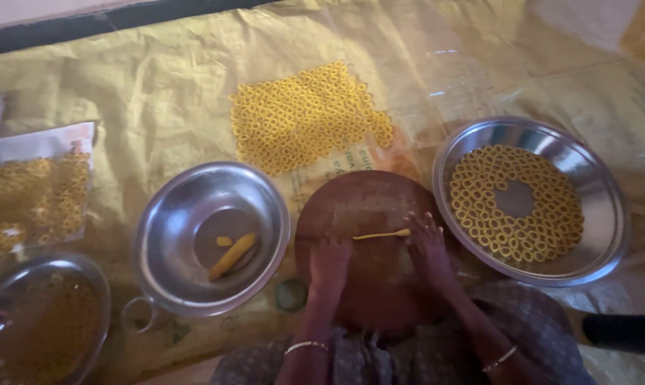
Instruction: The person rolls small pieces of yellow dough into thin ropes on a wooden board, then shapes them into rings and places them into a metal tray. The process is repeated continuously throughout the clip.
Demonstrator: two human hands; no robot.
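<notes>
Landmark: round wooden board [369, 242], ctr. Far left of it, steel dish [44, 321] w/ yellow rings. Just left, steel bowl [212, 235] w/ dough roll [232, 255]. On board: left hand [329, 262] flat, fingers open; thin dough strand [381, 234] under fingertips of right hand [427, 246], open, pressing. Behind board, ring pile [304, 117] on yellow sheet [158, 93]. Right of board, steel plate [607, 207] w/ rings in circles.

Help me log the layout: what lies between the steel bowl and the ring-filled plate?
The round wooden board, seen in the head view, with a thin dough strip on it and both hands resting there.
</notes>
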